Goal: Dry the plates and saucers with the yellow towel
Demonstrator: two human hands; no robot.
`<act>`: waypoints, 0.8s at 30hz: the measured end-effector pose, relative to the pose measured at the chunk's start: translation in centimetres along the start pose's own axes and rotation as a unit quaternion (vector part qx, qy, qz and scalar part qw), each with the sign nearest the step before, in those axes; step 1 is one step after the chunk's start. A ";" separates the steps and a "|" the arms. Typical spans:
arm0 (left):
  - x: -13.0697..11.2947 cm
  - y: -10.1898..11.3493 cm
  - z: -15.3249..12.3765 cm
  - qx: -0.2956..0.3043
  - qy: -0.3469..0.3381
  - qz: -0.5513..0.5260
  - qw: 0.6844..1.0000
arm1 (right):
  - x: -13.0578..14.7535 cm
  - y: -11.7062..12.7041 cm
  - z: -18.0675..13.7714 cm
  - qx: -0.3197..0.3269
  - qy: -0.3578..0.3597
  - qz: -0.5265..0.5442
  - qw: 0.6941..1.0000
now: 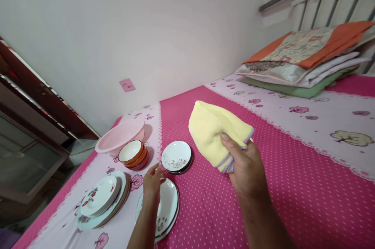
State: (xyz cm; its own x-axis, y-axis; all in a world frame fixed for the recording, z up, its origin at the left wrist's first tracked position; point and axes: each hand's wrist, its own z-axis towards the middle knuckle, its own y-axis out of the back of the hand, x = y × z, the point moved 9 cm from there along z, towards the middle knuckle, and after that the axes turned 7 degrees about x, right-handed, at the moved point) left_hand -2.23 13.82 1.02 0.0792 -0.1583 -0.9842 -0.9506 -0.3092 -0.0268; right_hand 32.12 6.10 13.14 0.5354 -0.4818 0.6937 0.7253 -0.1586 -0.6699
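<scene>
My right hand (244,163) grips a pale yellow cloth (215,129) with a purple stitched edge, the thumb lying across its front. A small white edge shows behind the cloth by my fingers; what it belongs to is hidden. My left hand (154,178) is open and empty, with loosely bent fingers, over the gap between two plate stacks. Just beyond it lies a stack of small floral plates (176,156) with dark rims. Under my left wrist and forearm is a stack of larger dark-rimmed plates (168,206), partly covered by the arm.
To the left stand a stack of floral plates (99,196), some orange bowls (131,152) and a pink basin (120,136). Folded bedding (304,59) is piled at the right near the headboard (336,2). Everything rests on a pink patterned bedsheet (293,167) against a white wall.
</scene>
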 end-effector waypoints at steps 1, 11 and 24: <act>-0.3 0.4 -0.6 0.000 -0.011 0.001 1.000 | 0.0 0.0 0.0 -0.001 -0.003 -0.001 1.000; 2.7 12.8 -7.6 -0.107 -0.017 0.024 0.994 | 0.1 -0.2 0.0 -0.002 -0.014 0.009 1.000; 3.9 15.1 -7.1 -0.107 0.008 0.361 0.926 | -0.3 -0.7 -0.2 0.012 -0.010 -0.019 1.000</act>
State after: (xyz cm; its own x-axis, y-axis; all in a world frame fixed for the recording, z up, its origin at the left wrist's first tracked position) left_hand -14.16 1.91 -2.01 -0.5478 -0.4100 -0.7293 -0.6769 -0.2952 0.6743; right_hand 31.35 6.15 13.33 0.5161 -0.4585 0.7234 0.7554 -0.1545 -0.6368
